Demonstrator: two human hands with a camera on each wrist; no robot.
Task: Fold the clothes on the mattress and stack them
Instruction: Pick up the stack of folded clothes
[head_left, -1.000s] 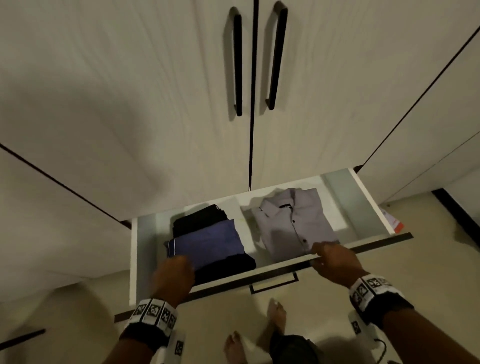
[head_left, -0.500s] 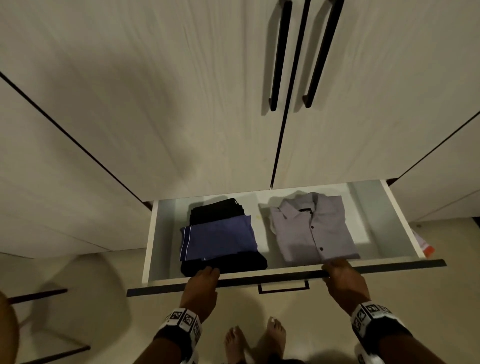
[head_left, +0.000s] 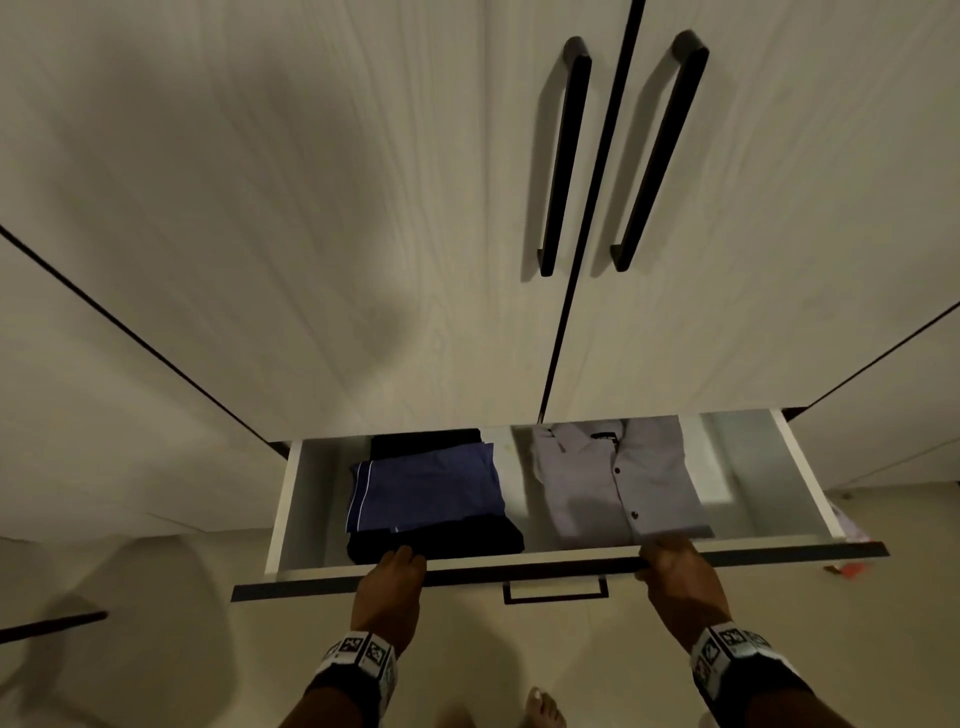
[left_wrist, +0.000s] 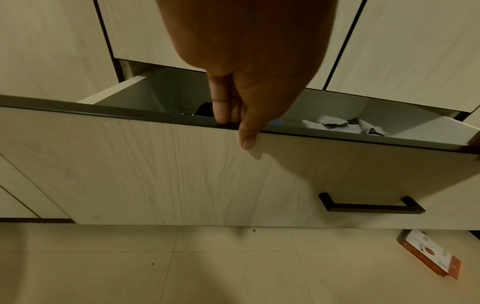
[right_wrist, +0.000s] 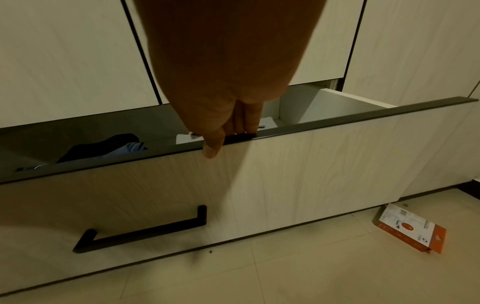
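Head view, drawer: a white pull-out wardrobe drawer (head_left: 296, 499) with a dark top edge stands partly open below pale wood-grain wardrobe doors (head_left: 311, 208) with long black bar handles (head_left: 565, 156).
Head view, clothes: a folded navy-blue garment with white piping (head_left: 431, 486) lies on a folded black garment (head_left: 467, 540) in the drawer's left half; a folded pale lilac button-up shirt (head_left: 613, 478) lies in the right half, apart from the stack.
Head view, hands: the left hand (head_left: 389, 587) and the right hand (head_left: 680, 577) both hook over the drawer's front edge, either side of a small black drawer handle (head_left: 555, 592).
Left wrist view: the left hand (left_wrist: 241, 88) grips the drawer front (left_wrist: 155, 174), fingers curled over the dark rim, thumb flat on the outer face; the shirt (left_wrist: 337, 125) shows inside.
Right wrist view: the right hand (right_wrist: 221, 102) grips the rim the same way, thumb on the panel; the dark stack (right_wrist: 103, 148) shows to the left; an orange-and-white cardboard box (right_wrist: 407, 228) lies on the pale tiled floor (right_wrist: 311, 277).
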